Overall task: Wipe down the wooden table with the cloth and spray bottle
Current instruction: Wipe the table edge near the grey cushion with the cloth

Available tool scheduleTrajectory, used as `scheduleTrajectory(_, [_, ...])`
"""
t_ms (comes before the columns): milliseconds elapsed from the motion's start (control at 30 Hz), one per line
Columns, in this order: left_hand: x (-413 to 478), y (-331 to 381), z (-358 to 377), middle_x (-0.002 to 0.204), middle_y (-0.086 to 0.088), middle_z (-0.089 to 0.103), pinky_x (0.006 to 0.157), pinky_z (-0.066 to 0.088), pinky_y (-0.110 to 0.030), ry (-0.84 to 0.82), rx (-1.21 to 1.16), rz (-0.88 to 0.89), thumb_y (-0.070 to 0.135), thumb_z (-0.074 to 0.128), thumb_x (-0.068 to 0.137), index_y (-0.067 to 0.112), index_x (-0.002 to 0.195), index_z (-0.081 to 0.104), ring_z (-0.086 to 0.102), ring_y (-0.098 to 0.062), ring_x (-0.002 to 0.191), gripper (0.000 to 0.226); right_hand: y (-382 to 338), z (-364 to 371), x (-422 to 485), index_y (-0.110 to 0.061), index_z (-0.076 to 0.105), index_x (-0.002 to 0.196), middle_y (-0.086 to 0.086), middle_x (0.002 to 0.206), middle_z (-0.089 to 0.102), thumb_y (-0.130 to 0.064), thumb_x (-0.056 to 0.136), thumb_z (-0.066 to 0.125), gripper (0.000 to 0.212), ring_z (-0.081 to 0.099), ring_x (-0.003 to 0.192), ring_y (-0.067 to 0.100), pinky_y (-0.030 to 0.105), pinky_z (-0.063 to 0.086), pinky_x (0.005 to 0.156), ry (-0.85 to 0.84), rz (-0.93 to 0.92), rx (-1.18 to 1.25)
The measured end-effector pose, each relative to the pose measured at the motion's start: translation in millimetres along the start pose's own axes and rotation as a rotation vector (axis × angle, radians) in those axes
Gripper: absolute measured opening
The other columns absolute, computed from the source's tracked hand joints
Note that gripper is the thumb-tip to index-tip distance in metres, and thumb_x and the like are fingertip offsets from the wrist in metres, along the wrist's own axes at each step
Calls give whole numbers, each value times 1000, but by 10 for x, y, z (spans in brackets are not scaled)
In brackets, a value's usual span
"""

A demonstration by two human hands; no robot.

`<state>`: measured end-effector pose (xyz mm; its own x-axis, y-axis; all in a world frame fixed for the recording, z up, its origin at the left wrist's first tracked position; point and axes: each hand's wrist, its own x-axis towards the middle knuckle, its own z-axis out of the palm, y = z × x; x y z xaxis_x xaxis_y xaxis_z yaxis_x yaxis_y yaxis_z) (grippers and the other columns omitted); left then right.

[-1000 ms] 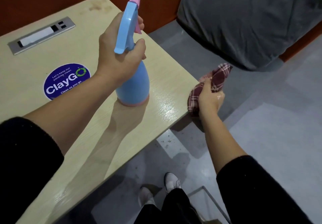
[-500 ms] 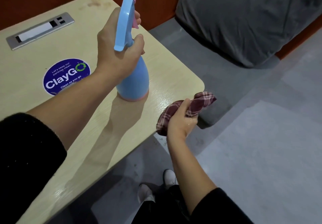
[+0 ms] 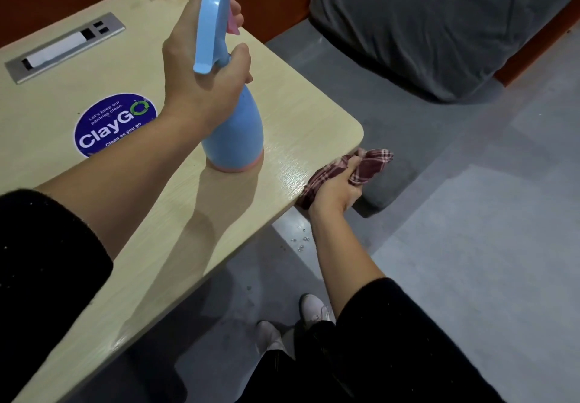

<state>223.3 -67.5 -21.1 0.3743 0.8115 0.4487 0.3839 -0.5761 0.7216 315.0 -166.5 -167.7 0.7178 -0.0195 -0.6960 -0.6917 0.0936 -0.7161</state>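
A light wooden table (image 3: 298, 111) fills the left half of the view. My left hand (image 3: 201, 79) grips the neck of a blue spray bottle (image 3: 233, 139) with a pink nozzle, which stands upright on the table near its right side. My right hand (image 3: 337, 187) holds a bunched red plaid cloth (image 3: 372, 165) against the table's right edge, just below the rounded corner. The tabletop beside the cloth looks glossy and wet.
A round blue "ClayGo" sticker (image 3: 114, 125) and a metal socket panel (image 3: 64, 46) sit in the tabletop. A grey cushion (image 3: 439, 26) lies on a bench at the back right. Grey floor with small droplets (image 3: 299, 242) and my white shoes (image 3: 310, 308) lie below.
My right hand moved the cloth from beyond the table's right corner in to the table's edge, then slid it along that edge. The left hand and bottle stayed put.
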Motion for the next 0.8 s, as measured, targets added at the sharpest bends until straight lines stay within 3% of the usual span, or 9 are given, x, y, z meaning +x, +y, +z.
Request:
scheduleTrajectory(133, [15,36,-8,93,23,46,69,47,-4,-7,14,-7,9,58,83,23,104,43,51,24,85,29,-124,27,327,-19,55,105,-3,84,58,-54,86,53,40,53,79,21,32,42,74,40,-42,-114])
scheduleTrajectory(267, [46,27,10,101,11,52,71,46,-3,-11,18,-19,11,58,80,22,104,45,51,24,89,29,-347,-40,613,-22,58,92,-7,70,62,-51,87,52,30,62,56,13,20,44,51,76,-152,-205])
scheduleTrajectory(300, [52,27,11,102,9,52,70,45,-1,-8,21,-21,11,59,80,22,104,45,50,26,89,30,-463,-32,645,-22,56,93,-8,72,62,-51,86,53,29,63,57,11,19,45,52,71,-146,-145])
scheduleTrajectory(367, [66,26,12,100,11,51,68,43,1,4,24,-30,10,59,81,21,104,45,49,28,86,29,-722,48,702,-25,55,96,-7,84,63,-49,84,58,27,63,77,16,26,48,71,39,-236,-113])
scheduleTrajectory(500, [82,27,14,98,13,52,60,46,-2,-7,-6,-54,7,58,84,21,102,47,54,22,83,26,-1178,452,757,-30,56,117,4,115,63,-38,76,60,43,56,108,26,30,42,92,-311,-595,-633])
scheduleTrajectory(567, [112,3,16,99,12,54,59,48,-5,-16,-6,-62,7,59,84,18,103,50,57,16,82,23,-1309,692,691,-38,52,112,8,115,60,-32,66,57,47,53,109,30,41,45,96,-578,-599,-869])
scheduleTrajectory(633, [145,-35,10,102,2,60,63,53,-11,-24,20,-81,9,60,83,11,112,55,59,7,82,29,-1306,862,615,-34,52,103,10,106,62,-21,60,54,45,57,101,31,46,50,89,-775,-563,-965])
scheduleTrajectory(700, [172,-64,2,106,-7,62,68,54,-13,-25,39,-93,9,62,82,6,118,55,59,0,85,37,-1241,976,561,-23,62,89,6,84,69,-4,62,53,34,65,81,22,37,56,75,-923,-562,-924])
scheduleTrajectory(800, [210,-75,5,101,8,59,67,49,-7,-18,-4,-94,8,63,81,9,116,56,59,8,87,36,-1192,987,556,-14,66,80,-7,58,70,7,72,60,23,65,56,5,16,50,53,-1071,-492,-797])
